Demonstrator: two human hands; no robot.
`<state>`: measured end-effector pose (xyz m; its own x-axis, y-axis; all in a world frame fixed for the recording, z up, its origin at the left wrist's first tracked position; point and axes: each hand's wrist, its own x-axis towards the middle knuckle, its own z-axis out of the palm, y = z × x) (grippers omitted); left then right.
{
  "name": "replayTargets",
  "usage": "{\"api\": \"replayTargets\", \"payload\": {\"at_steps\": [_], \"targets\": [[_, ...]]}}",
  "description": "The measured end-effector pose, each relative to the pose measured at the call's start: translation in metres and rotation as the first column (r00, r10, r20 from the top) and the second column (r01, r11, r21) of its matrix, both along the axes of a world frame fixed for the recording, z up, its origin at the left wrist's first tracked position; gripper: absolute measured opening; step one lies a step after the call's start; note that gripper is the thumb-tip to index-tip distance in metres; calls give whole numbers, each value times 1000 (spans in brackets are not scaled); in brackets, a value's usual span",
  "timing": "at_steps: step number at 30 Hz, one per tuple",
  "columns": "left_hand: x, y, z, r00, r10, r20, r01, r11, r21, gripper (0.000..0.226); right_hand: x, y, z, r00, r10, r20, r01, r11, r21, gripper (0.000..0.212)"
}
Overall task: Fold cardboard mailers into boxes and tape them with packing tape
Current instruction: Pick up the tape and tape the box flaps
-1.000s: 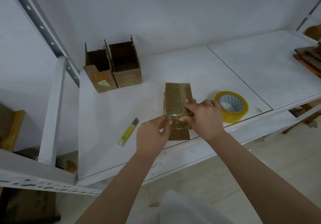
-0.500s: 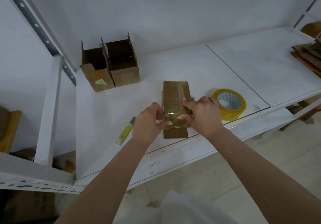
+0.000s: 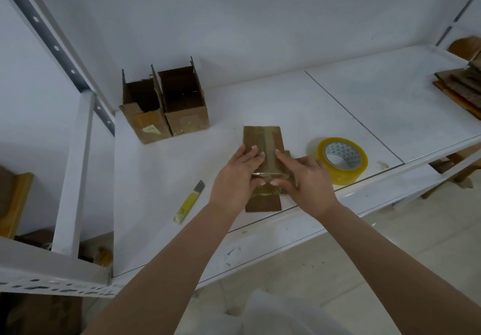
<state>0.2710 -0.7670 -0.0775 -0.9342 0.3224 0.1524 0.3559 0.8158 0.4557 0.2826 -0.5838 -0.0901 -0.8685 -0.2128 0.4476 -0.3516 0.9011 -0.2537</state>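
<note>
Left hand (image 3: 238, 176): fingers extended flat on the top face of the box (image 3: 263, 147), thumb at the near end; it presses and encloses nothing. Right hand (image 3: 303, 176): same posture on the other side of the taped centre seam, fingers straight, thumb at the near end beside the left thumb. Both thumbs bear on the tape strip (image 3: 268, 152) where it wraps over the near edge.

The box lies near the front edge of the shelf (image 3: 260, 100), long axis pointing away from the person. A brown flap (image 3: 263, 202) projects from its near end (flat on the shelf).

Tape roll (image 3: 341, 160): flat on the shelf, just right of the right hand. Knife (image 3: 189, 202), yellow body: on the shelf, left of the left hand, apart from it.

Two open boxes (image 3: 166, 105) stand touching at the rear left. Flat cardboard stack (image 3: 460, 85): far right.
</note>
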Motion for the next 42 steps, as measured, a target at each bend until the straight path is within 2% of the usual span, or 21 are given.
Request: {"api": "replayTargets", "payload": {"at_steps": [2,6,9,11,13,19,21,23,25,28,37,40,42], "targets": [[-5,-4,-2,999,25,21,-24,1000,-11,63,8,5,-7,990,-63,127,73,994,-80,67],[-7,-4,1,1000,27,12,-26,998,-50,63,18,-5,-9,973,-231,28,232,970,-66,62],[-9,-6,3,1000,16,12,-15,996,-88,65,20,-14,-2,967,-256,-12,256,967,4,41],[-9,-7,3,1000,16,21,-14,994,-104,66,19,-15,0,968,-250,11,249,968,34,32],[-8,-6,3,1000,16,22,-14,995,-102,66,18,-15,0,968,-246,42,244,968,50,31],[-8,-7,4,998,41,47,-39,998,-45,67,13,7,1,998,-57,19,58,996,-75,44],[-7,-6,3,998,45,40,-44,999,-31,67,10,18,3,998,-10,69,16,997,-75,26],[-7,-4,3,998,49,25,-48,998,-40,67,6,24,2,995,8,95,-7,1000,-10,8],[-7,-3,3,999,47,23,-46,998,-52,66,-1,24,3,992,-1,126,-3,1000,30,18],[-9,-4,5,999,40,29,-38,997,-72,66,-9,19,7,996,-2,89,-3,999,54,30],[-10,-1,11,998,30,53,-22,989,-146,65,-18,14,6,995,20,94,-38,980,194,45],[-10,-1,15,998,21,58,-10,983,-183,66,-21,18,8,991,52,122,-73,982,174,47],[-10,-1,19,995,28,94,-10,983,-186,69,-24,25,14,978,57,200,-75,993,86,57]]}}
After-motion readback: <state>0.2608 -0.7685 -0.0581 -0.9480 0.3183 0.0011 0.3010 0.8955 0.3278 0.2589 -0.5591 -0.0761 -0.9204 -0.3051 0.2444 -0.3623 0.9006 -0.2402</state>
